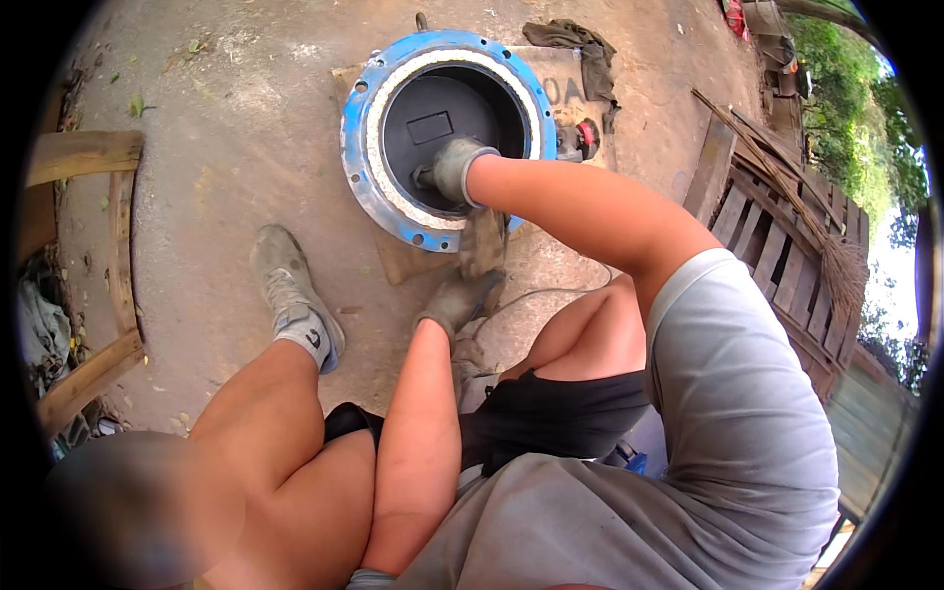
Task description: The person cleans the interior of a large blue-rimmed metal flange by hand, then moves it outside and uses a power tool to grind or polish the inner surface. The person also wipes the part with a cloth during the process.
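Both look partly curled, holds unclear: right hand [456, 171] inside blue-flanged cylinder [382, 208], left hand [458, 299] outside

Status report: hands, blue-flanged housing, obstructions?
Right hand gloved, inside blue-flanged housing, grip unclear. Left hand gloved, outside it. Red item beside it, not blocking the opening.

Dark letters [564, 91] on board [562, 65], sock mark [312, 338] (small)

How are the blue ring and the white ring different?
The blue ring is wider and sits outside; the white ring sits inside it. The blue ring has small round holes, but I see none in the white ring. The blue ring looks smoother, the white ring rough. Both circle the dark hollow.
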Motion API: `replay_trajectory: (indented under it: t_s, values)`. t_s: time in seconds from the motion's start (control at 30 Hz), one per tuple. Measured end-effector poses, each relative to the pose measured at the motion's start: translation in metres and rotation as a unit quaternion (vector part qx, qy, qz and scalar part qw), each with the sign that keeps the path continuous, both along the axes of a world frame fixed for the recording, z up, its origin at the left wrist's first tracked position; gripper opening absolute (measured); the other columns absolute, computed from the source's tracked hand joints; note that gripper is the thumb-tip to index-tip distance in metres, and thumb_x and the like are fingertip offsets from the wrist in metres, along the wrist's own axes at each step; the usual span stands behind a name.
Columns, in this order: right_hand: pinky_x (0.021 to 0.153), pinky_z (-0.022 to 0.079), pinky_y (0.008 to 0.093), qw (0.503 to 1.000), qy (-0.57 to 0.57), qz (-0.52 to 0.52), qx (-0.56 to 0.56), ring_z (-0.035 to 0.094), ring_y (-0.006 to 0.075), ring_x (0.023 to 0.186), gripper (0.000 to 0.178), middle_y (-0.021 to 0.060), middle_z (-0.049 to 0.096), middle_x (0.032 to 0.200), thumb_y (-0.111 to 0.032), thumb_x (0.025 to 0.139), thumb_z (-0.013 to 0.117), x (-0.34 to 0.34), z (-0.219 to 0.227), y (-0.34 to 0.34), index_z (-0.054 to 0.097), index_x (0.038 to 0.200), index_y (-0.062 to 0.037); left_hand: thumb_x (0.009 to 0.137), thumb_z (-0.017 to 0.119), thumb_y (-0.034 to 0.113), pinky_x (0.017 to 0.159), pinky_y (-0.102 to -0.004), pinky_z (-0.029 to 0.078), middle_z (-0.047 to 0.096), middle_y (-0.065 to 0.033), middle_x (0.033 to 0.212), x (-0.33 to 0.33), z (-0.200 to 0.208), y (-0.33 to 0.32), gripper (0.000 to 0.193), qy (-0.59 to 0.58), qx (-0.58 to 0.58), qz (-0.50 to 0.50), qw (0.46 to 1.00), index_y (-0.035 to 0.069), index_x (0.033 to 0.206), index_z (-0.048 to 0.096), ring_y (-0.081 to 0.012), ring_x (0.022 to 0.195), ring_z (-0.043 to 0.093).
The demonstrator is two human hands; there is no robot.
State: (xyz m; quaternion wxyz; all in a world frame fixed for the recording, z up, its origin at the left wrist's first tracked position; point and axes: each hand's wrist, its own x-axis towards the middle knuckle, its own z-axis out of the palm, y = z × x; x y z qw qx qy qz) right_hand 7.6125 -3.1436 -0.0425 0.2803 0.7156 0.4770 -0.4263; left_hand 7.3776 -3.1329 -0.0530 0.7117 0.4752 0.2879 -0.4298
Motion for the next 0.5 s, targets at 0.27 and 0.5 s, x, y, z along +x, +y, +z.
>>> replay_trajectory:
  t_s: [0.27, 0.5]
  values:
    - [0.092, 0.061, 0.0470, 0.998, 0.002, -0.067, -0.010, 0.074, 0.0355, 0.117, 0.047, 0.0154, 0.075, 0.130, -0.020, 0.096, 0.062, -0.017, 0.020, 0.017, 0.065, 0.143, -0.0171, 0.097, 0.076, 0.042, 0.071, -0.0309, 0.059, 0.072, -0.0085, 0.115, -0.012, -0.035, -0.021, 0.060, -0.051, 0.039, 0.014, 0.998, 0.000, 0.138, 0.064, -0.0162, 0.088, 0.071]
    - [0.101, 0.056, 0.0494, 0.986, 0.123, -0.070, -0.084, 0.071, 0.0367, 0.122, 0.062, 0.0182, 0.073, 0.134, -0.013, 0.093, 0.058, 0.012, -0.018, 0.009, 0.056, 0.154, -0.0195, 0.099, 0.077, 0.033, 0.077, -0.0357, 0.065, 0.069, -0.0110, 0.120, -0.002, 0.013, 0.002, 0.057, 0.015, -0.085, 0.103, 0.991, -0.002, 0.141, 0.060, -0.0205, 0.100, 0.070]
